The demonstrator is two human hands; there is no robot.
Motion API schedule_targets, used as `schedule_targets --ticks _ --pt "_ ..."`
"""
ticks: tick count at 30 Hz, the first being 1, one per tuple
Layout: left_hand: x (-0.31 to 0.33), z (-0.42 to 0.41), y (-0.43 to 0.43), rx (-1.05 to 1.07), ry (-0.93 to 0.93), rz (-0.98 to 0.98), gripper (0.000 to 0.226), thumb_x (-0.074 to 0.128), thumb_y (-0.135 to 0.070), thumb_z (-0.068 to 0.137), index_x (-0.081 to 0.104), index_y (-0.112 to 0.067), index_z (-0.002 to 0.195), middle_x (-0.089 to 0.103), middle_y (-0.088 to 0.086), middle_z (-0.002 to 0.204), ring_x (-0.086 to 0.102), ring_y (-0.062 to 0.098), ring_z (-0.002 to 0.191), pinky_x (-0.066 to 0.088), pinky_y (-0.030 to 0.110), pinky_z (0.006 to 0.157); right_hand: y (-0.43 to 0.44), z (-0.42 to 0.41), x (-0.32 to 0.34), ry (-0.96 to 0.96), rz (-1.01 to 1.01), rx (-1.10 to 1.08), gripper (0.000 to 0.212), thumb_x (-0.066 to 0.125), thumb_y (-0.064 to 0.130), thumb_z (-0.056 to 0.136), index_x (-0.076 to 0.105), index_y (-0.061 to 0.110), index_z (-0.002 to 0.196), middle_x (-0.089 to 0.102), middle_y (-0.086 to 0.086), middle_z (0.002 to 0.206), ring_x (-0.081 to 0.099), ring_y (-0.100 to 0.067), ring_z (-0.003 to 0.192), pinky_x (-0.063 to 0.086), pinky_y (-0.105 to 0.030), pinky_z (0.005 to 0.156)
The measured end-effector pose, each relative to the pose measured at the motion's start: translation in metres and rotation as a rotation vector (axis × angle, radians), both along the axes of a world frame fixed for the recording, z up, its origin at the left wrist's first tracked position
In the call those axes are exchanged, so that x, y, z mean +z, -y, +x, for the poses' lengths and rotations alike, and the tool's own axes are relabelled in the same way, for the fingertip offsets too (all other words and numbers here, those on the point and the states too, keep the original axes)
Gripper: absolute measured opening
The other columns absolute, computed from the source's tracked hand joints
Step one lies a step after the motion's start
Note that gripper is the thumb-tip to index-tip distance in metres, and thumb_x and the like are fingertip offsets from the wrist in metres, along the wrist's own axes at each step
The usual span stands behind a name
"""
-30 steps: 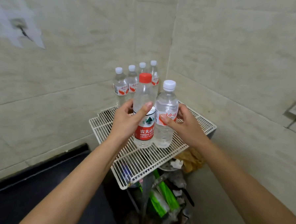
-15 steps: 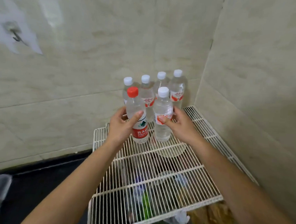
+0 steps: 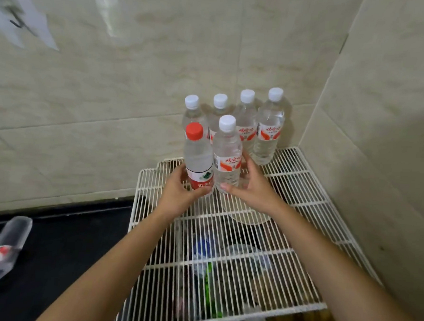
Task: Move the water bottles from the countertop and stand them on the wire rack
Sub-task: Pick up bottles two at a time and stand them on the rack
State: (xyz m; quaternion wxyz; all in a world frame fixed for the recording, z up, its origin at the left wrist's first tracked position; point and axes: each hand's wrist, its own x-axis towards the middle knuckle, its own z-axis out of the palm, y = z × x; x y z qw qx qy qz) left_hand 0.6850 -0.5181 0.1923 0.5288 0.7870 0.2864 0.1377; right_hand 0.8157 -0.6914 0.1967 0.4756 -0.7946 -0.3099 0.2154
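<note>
My left hand grips the base of a clear bottle with a red cap and red label. Beside it, my right hand holds a white-capped bottle low on its body. Both bottles stand upright at the back of the white wire rack, touching each other. Behind them, against the tiled wall, several white-capped bottles stand in a row on the rack.
A black countertop lies left of the rack, with crumpled clear plastic wrap at its left edge. Tiled walls meet in a corner behind the rack. Bags and clutter show through the wires below.
Both hands have carried the two bottles forward and down toward the back row; my grip has slid lower on each bottle. The view has come closer over the rack.
</note>
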Motion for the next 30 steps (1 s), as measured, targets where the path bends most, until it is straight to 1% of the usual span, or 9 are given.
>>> schedule_targets --ticks 2,7,11,16,18,22,25,27,30 --pt "-0.01 -0.001 0.004 0.047 -0.053 0.03 0.09 0.092 -0.028 0.069 0.045 -0.015 0.145 0.063 0.0 0.135 0.061 0.017 0.123 0.048 0.035 0.106 0.003 -0.003 -0.01 -0.024 -0.079 -0.02 0.104 0.083 0.046 0.08 0.018 0.035 0.16 0.049 0.003 0.153 0.057 -0.015 0.13 0.05 -0.046 0.108" --pt "-0.023 0.001 0.006 0.128 -0.034 -0.002 0.071 0.09 -0.028 0.073 0.052 -0.021 0.133 0.064 -0.005 0.128 0.06 0.015 0.119 0.049 0.036 0.106 -0.003 -0.011 -0.02 0.078 -0.11 -0.109 0.059 0.076 0.035 0.089 0.054 0.027 0.144 0.069 0.004 0.132 0.063 -0.008 0.112 0.052 -0.034 0.102" --pt "-0.029 0.006 0.0 0.149 -0.015 -0.066 0.076 0.085 -0.027 0.079 0.051 -0.019 0.147 0.062 -0.002 0.14 0.058 0.018 0.129 0.047 0.042 0.111 -0.011 -0.008 -0.025 0.111 -0.14 -0.149 0.055 0.075 0.047 0.087 0.06 0.033 0.137 0.074 0.007 0.119 0.07 -0.013 0.102 0.06 -0.042 0.09" --pt "-0.032 0.015 0.001 0.18 0.03 -0.138 0.071 0.078 -0.018 0.087 0.047 -0.019 0.151 0.06 0.001 0.144 0.056 0.019 0.131 0.048 0.032 0.104 -0.02 -0.006 -0.025 0.096 -0.154 -0.206 0.05 0.071 0.049 0.09 0.06 0.034 0.137 0.072 0.004 0.118 0.066 -0.014 0.099 0.051 -0.03 0.079" --pt "-0.033 0.017 0.002 0.186 0.034 -0.136 0.072 0.078 -0.018 0.087 0.046 -0.019 0.152 0.06 0.001 0.145 0.056 0.021 0.132 0.048 0.035 0.107 -0.023 -0.007 -0.024 0.086 -0.154 -0.211 0.051 0.07 0.048 0.091 0.058 0.034 0.139 0.071 0.004 0.121 0.064 -0.013 0.099 0.045 -0.027 0.077" --pt "-0.025 0.011 -0.001 0.149 0.004 -0.136 0.076 0.074 -0.014 0.09 0.037 -0.019 0.156 0.054 0.003 0.15 0.055 0.021 0.133 0.046 0.029 0.102 -0.025 -0.01 -0.018 -0.018 -0.127 -0.182 0.064 0.071 0.04 0.093 0.045 0.03 0.15 0.062 0.001 0.142 0.059 -0.021 0.128 0.049 -0.04 0.1" --pt "-0.005 -0.001 -0.005 0.146 0.01 -0.066 0.076 0.072 -0.021 0.092 0.032 -0.02 0.157 0.051 0.006 0.151 0.056 0.022 0.13 0.052 0.032 0.098 -0.022 -0.017 -0.013 0.001 -0.099 -0.215 0.085 0.073 0.044 0.091 0.027 0.024 0.159 0.036 -0.004 0.163 0.036 -0.028 0.149 0.037 -0.052 0.118" --pt "0.008 -0.019 -0.008 0.181 0.018 0.118 0.073 0.068 -0.034 0.095 0.032 -0.019 0.157 0.044 0.005 0.157 0.047 0.023 0.14 0.045 0.045 0.112 -0.017 -0.028 -0.009 0.129 -0.079 -0.262 0.087 0.067 0.047 0.094 0.018 0.021 0.161 0.021 -0.006 0.169 0.02 -0.029 0.155 0.028 -0.054 0.123" --pt "0.022 -0.065 -0.009 0.216 0.001 0.458 0.07 0.056 -0.048 0.099 0.03 -0.02 0.158 0.032 0.006 0.164 0.032 0.023 0.15 0.032 0.049 0.12 -0.013 -0.053 -0.003 0.493 0.007 -0.298 0.077 0.053 0.051 0.1 0.021 0.016 0.16 0.02 -0.013 0.166 0.02 -0.03 0.153 0.026 -0.052 0.123"
